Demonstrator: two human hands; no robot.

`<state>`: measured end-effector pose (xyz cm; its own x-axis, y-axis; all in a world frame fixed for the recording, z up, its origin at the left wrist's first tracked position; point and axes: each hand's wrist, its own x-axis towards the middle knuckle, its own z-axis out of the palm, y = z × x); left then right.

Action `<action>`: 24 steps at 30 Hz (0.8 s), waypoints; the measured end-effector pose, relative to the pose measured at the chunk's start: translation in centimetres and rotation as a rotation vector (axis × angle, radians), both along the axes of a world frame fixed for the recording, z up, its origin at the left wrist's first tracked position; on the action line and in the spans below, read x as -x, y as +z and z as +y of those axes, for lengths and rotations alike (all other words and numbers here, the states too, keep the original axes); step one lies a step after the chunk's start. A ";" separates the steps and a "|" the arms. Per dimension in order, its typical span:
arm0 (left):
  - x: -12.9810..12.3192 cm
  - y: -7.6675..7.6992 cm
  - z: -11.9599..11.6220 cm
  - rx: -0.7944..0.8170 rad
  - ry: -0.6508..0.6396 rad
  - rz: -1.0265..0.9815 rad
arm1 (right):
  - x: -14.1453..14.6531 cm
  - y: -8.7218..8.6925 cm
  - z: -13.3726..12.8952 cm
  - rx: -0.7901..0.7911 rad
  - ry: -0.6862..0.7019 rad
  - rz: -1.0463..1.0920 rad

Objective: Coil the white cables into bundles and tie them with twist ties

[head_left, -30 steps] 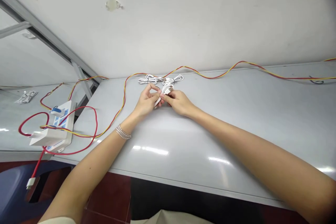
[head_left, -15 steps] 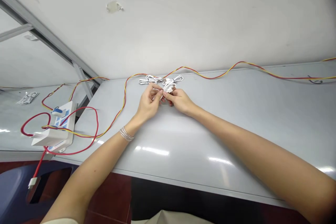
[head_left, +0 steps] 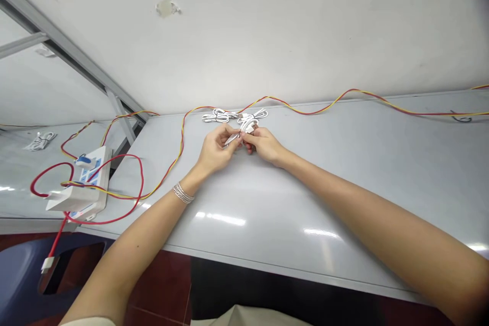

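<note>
Head view: the left hand (head_left: 216, 151) and right hand (head_left: 264, 145) meet over the middle of the grey tabletop (head_left: 344, 188), each grip closed in a fingertip pinch, the two only just apart. Between them is a white charging cable (head_left: 247, 126), its loops rising from the right hand while a slim white connector (head_left: 231, 139) angles toward the left thumb and forefinger. Exactly which fingers clamp which part is too small to tell. Pinching close to the connector seems the sound way to work: it gives firm control of the thin cable, and the open tabletop keeps its loops away from other wires.

Just beyond the hands lie two coiled white cables (head_left: 216, 117) bound with dark ties, and a red-and-yellow twisted wire (head_left: 305, 110) snakes behind them along the far edge. Off to the left sit a white power strip (head_left: 93, 173) and a white charger (head_left: 64, 199), looped with a red cable (head_left: 133, 183). A silver chain bracelet (head_left: 183, 193) circles the left wrist.
</note>
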<state>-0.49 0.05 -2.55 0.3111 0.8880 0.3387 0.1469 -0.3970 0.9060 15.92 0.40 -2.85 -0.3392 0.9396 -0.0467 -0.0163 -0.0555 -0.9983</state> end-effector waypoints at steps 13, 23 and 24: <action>0.3 0.1 0.0 -0.172 0.198 0.113 | 0.0 0.4 -0.3 -0.020 0.049 -0.048; 0.1 0.1 -0.1 -0.192 0.188 0.076 | 0.0 -0.4 -0.3 -0.087 0.029 -0.036; 0.1 0.1 -0.1 -0.196 0.185 0.065 | 0.1 -0.5 -0.3 -0.084 0.015 -0.033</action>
